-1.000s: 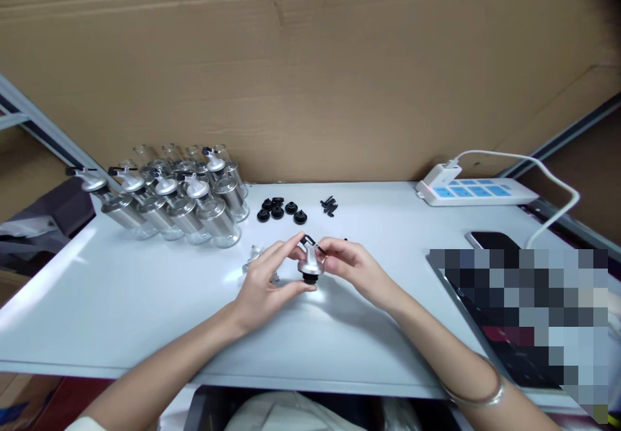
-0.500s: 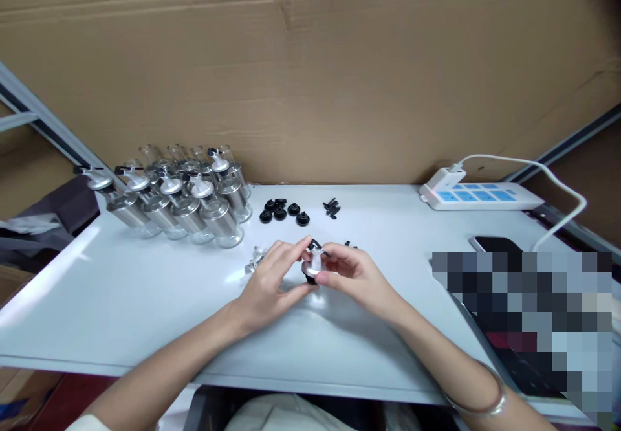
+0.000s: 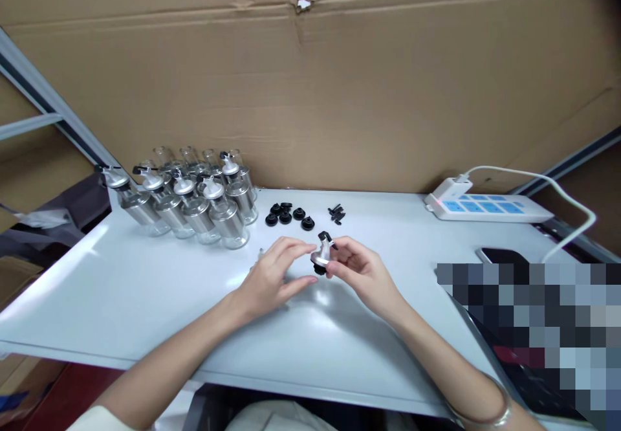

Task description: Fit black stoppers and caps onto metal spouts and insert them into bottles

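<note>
A silver bottle pourer with a black base and a black flip cap on its spout is upright above the tabletop. The thumb and fingers of my right hand grip its right side. Just left of the pourer, my left hand has its thumb and fingers spread apart, the tips close to it without a visible hold. Partly hidden behind my left hand are shiny silver parts. Farther back lie several black round stoppers and a small pile of black caps.
Several glass bottles with metal sleeves stand at the back left, some topped with pourers. At the right are a white power strip with a cable, a phone and a blurred-out area. A cardboard wall closes off the back.
My left fingers have come away from the pourer and opened. The pourer stays in my right hand. The whole view has shifted slightly.
</note>
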A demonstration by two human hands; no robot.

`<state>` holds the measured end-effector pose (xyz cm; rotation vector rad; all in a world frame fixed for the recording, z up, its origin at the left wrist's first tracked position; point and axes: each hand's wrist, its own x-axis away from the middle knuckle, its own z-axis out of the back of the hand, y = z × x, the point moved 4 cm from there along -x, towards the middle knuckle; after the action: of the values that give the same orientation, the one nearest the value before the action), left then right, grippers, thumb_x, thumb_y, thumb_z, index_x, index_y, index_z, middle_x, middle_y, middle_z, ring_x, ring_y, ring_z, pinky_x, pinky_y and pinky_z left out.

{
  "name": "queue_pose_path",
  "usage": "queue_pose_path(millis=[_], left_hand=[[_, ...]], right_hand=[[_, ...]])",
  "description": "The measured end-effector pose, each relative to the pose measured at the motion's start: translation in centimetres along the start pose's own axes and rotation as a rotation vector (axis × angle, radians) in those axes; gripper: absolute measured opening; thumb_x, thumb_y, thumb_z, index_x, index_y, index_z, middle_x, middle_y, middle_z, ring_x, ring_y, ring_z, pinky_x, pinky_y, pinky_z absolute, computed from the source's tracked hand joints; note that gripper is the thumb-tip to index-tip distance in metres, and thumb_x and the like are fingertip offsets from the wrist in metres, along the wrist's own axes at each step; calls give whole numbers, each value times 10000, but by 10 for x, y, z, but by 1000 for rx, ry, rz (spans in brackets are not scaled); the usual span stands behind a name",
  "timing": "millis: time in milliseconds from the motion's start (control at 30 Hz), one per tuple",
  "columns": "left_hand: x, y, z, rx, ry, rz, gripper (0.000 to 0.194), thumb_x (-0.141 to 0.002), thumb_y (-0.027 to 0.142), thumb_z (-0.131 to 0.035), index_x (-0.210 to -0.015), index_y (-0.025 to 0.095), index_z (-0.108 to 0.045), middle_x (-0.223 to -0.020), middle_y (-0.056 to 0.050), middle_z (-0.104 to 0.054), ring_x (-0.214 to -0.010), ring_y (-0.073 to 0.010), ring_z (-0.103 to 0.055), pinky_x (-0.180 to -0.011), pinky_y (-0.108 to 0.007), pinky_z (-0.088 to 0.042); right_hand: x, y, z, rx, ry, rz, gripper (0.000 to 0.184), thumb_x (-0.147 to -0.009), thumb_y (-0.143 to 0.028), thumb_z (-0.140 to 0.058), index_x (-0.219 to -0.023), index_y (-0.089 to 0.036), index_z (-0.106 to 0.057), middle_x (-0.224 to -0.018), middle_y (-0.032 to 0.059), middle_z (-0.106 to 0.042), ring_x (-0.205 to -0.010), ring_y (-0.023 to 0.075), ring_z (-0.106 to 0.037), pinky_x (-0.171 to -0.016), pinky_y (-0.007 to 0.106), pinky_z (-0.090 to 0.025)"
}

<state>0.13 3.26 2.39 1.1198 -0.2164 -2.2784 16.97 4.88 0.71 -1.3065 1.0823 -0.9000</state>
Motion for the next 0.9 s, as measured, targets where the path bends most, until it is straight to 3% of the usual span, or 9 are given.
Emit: queue_pose_path(millis=[167, 433, 533, 633, 733, 800, 867, 900], left_hand=[[4, 1, -3, -39, 32, -57, 213, -942, 280, -503, -1134, 204, -555, -965, -75, -604, -861, -171, -616, -732, -285, -549], [1, 3, 1, -138, 29, -160, 258, -922, 311, -540, -1140, 173, -525, -997, -100, -623, -912, -198, -616, -777, -329, -550], [-7, 6, 23, -185, 160, -209, 373, -906, 342, -559, -1215, 151, -478, -1080, -136, -600, -1044, -229, -581, -884, -383, -526], [-21, 1, 68, -255, 373, -185, 370, -878, 240, -590, -1226, 186, -476, -1096, -104, -599, -1069, -217, -569, -927, -391, -499], [-43, -22, 127, -215, 527, 80, 348, -859, 252, -586, -1194, 213, -497, -1089, -70, -614, -1008, -190, -608, -832, -328, -525], [-58, -43, 163, -233, 552, 329, 327, -862, 283, -544, -1173, 184, -521, -1074, -79, -642, -997, -193, -626, -839, -323, -526], [-73, -66, 187, -380, 404, 590, 327, -843, 299, -533, -1134, 153, -568, -1101, -99, -667, -1006, -212, -635, -884, -339, -514], [-80, -78, 192, -476, 242, 717, 345, -841, 310, -529, -1137, 143, -584, -1148, -112, -666, -1037, -224, -633, -925, -346, -498]], right_hand=[[1, 3, -3, 16, -36, -18, 344, -683, -479, -768, -834, -210, -618, -693, -5, -583, -646, 145, -564, -648, 293, -478], [-1, 2, -2, 77, -3, 59, 328, -701, -457, -755, -864, -201, -629, -708, -5, -584, -659, 141, -555, -660, 288, -480], [-2, 4, 3, 76, 44, 73, 343, -698, -474, -756, -860, -201, -624, -695, -9, -577, -650, 141, -556, -657, 288, -476], [-4, 5, 10, 67, 101, 78, 355, -697, -488, -757, -862, -203, -624, -681, -17, -572, -621, 134, -558, -644, 284, -470], [-5, 4, 13, 52, 125, 85, 353, -708, -493, -748, -870, -204, -626, -699, -10, -590, -616, 136, -564, -646, 288, -470], [-5, 1, 13, 55, 121, 95, 342, -717, -489, -742, -869, -204, -629, -704, -7, -601, -618, 138, -563, -652, 290, -469], [-4, 0, 12, 57, 113, 107, 332, -719, -484, -743, -862, -205, -633, -705, -6, -607, -618, 136, -560, -654, 288, -466], [-4, -1, 12, 54, 109, 115, 330, -719, -482, -744, -860, -205, -634, -709, -5, -610, -621, 136, -561, -655, 287, -466]])
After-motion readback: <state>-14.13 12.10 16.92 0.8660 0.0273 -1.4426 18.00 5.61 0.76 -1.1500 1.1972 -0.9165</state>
